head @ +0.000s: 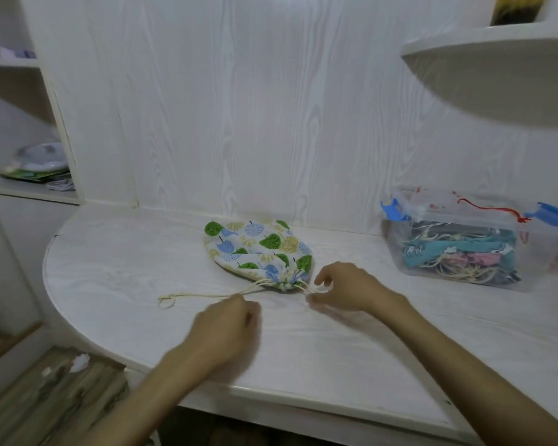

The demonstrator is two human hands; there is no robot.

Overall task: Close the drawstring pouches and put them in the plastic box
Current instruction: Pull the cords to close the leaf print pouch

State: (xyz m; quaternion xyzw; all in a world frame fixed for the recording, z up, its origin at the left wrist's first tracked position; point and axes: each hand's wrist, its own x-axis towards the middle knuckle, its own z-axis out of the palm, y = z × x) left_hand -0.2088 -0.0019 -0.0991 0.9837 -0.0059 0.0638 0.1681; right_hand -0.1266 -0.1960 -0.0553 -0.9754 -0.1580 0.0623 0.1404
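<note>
A leaf-print drawstring pouch [258, 249] lies on the white desk [142, 284], its mouth gathered tight toward me. Cream cords run out of the mouth on both sides. The left cord [200, 296] stretches across the desk to a knotted end at the far left. My left hand [226, 326] is curled in a loose fist just below that cord; whether it pinches the cord is unclear. My right hand [345, 286] has its fingertips pinched on the short right cord beside the pouch mouth. The clear plastic box [464, 239] stands at the right, lid off, holding several pouches.
A curved white shelf [484, 59] juts out above the box. Open cupboard shelves [29, 185] at the left hold folded items. The desk's rounded front edge runs just under my forearms, with wooden floor below at the left.
</note>
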